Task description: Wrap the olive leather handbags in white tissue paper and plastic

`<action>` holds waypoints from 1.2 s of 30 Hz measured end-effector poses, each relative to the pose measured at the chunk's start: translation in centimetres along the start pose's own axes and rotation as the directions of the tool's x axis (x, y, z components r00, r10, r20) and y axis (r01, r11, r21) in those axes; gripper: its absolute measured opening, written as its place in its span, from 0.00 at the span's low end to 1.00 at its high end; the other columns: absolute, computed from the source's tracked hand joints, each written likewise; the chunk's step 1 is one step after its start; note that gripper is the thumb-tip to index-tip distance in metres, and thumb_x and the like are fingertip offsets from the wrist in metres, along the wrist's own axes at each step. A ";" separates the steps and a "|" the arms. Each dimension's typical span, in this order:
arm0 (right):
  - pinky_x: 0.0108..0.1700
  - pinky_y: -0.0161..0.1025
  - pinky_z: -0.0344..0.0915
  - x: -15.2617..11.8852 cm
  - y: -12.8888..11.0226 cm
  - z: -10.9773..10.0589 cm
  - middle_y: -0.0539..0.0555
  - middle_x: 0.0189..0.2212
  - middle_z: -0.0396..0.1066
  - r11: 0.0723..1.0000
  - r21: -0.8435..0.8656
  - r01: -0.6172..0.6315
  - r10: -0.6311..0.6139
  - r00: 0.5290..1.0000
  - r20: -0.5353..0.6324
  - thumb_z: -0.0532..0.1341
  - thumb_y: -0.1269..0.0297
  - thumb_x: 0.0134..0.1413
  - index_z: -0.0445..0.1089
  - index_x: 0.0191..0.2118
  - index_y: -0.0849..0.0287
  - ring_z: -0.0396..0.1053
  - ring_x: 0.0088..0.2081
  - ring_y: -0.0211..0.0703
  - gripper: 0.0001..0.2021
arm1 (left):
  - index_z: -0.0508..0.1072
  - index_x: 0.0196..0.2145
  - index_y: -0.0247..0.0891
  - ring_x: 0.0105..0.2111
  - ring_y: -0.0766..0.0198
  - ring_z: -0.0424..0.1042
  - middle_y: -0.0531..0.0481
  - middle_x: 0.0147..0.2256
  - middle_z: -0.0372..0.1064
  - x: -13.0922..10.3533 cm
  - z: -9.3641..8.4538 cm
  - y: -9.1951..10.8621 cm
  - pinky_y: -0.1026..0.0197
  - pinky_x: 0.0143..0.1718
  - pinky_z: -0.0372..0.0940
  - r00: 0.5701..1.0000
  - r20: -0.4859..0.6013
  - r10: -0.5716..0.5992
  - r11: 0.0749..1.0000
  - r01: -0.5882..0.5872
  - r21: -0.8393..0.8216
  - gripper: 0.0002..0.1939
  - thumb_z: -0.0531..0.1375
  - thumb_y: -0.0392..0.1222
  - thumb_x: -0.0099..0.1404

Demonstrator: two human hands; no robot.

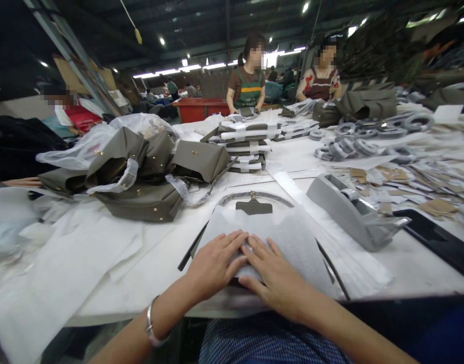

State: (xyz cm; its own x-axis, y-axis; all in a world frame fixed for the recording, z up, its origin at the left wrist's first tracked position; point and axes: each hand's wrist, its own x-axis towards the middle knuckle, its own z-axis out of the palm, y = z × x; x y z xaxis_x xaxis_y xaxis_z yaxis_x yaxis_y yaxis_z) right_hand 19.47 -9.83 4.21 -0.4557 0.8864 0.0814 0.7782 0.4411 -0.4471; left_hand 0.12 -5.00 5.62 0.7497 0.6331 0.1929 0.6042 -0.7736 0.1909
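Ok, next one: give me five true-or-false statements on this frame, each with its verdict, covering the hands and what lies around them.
1. The left hand and right hand both lie on the white sheet. True.
2. The silver bracelet is on the right wrist. False: it is on the left wrist.
3. The gray tape dispenser stands to the right of the white sheet. True.
4. The right hand is closed around the tape dispenser. False: it is spread open on the sheet, apart from the dispenser.
5. A flat black object lies to the right of the dispenser. True.
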 end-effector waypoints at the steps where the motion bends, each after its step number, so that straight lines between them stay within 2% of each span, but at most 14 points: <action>1: 0.67 0.63 0.51 -0.1 0.3 -0.7 0.63 0.68 0.52 0.998 0.057 -0.006 0.006 1.000 -0.004 0.51 0.50 0.68 0.54 0.68 0.61 0.50 0.68 0.56 0.29 | 0.57 0.65 0.37 0.63 0.59 0.62 0.43 0.63 0.61 -0.1 0.6 -0.7 0.47 0.63 0.61 1.000 0.027 -0.009 1.000 0.008 0.027 0.25 0.49 0.48 0.75; 4: 0.64 0.54 0.62 -0.3 1.6 -2.2 0.59 0.62 0.64 0.984 0.180 -0.019 0.033 0.997 -0.074 0.48 0.57 0.71 0.61 0.65 0.57 0.63 0.62 0.48 0.22 | 0.55 0.66 0.38 0.65 0.60 0.58 0.44 0.65 0.57 -0.8 1.4 -1.5 0.46 0.64 0.57 0.998 0.065 -0.014 0.996 0.009 0.086 0.25 0.45 0.49 0.76; 7: 0.59 0.51 0.67 -0.5 2.8 -2.2 0.60 0.56 0.71 0.996 0.086 0.008 0.002 0.994 -0.111 0.51 0.68 0.66 0.67 0.59 0.60 0.69 0.56 0.49 0.19 | 0.56 0.66 0.40 0.65 0.60 0.57 0.46 0.66 0.57 -1.3 1.4 -1.1 0.47 0.64 0.57 0.997 0.080 -0.018 0.992 0.008 0.122 0.25 0.45 0.49 0.76; 12: 0.51 0.50 0.72 -0.6 3.1 -1.5 0.60 0.51 0.73 0.987 -0.150 0.050 -0.066 0.993 -0.101 0.54 0.74 0.60 0.69 0.56 0.59 0.71 0.50 0.52 0.20 | 0.54 0.67 0.45 0.66 0.61 0.56 0.47 0.66 0.56 -1.2 1.5 -0.8 0.49 0.64 0.57 0.996 0.082 -0.040 0.988 0.027 0.153 0.25 0.45 0.49 0.76; 18: 0.47 0.50 0.72 -0.7 3.2 -2.0 0.58 0.48 0.72 0.974 -0.208 0.089 -0.104 0.993 -0.060 0.54 0.72 0.62 0.68 0.57 0.54 0.71 0.46 0.51 0.19 | 0.55 0.66 0.47 0.65 0.60 0.57 0.48 0.66 0.56 -1.3 1.7 -1.0 0.49 0.64 0.57 0.995 0.086 -0.044 0.991 0.032 0.133 0.24 0.45 0.50 0.76; 24: 0.49 0.52 0.71 -1.0 3.7 -1.6 0.59 0.50 0.71 0.967 -0.221 0.131 -0.138 0.990 -0.017 0.52 0.76 0.60 0.67 0.58 0.54 0.70 0.48 0.51 0.22 | 0.56 0.66 0.48 0.66 0.60 0.55 0.48 0.67 0.55 -1.3 1.9 -1.1 0.49 0.65 0.55 0.995 0.080 -0.059 0.994 0.051 0.096 0.24 0.46 0.51 0.76; 31: 0.55 0.48 0.69 -2.3 4.2 -0.9 0.58 0.55 0.70 0.976 -0.182 0.117 -0.139 0.984 -0.111 0.52 0.77 0.60 0.66 0.60 0.53 0.69 0.54 0.47 0.25 | 0.55 0.66 0.51 0.66 0.58 0.56 0.47 0.67 0.54 -1.5 1.8 -1.2 0.48 0.64 0.55 0.999 0.047 -0.014 0.996 0.010 0.090 0.24 0.49 0.50 0.75; 36: 0.62 0.57 0.61 -1.8 3.5 -1.5 0.56 0.60 0.68 0.958 -0.243 0.154 -0.167 0.985 -0.035 0.52 0.80 0.57 0.66 0.61 0.54 0.64 0.61 0.49 0.27 | 0.58 0.65 0.46 0.65 0.55 0.58 0.45 0.66 0.55 -0.9 0.9 -1.5 0.48 0.63 0.56 0.992 0.130 0.004 0.997 -0.014 0.076 0.25 0.47 0.53 0.75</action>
State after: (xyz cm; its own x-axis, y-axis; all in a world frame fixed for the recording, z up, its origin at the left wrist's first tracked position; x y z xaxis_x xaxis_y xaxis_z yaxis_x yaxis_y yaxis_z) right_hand 23.67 -9.64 3.82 -0.5641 0.8045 0.1858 0.7802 0.5930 -0.1989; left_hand -1.21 -4.38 4.26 0.7809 0.6210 0.0672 0.6122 -0.7823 0.1149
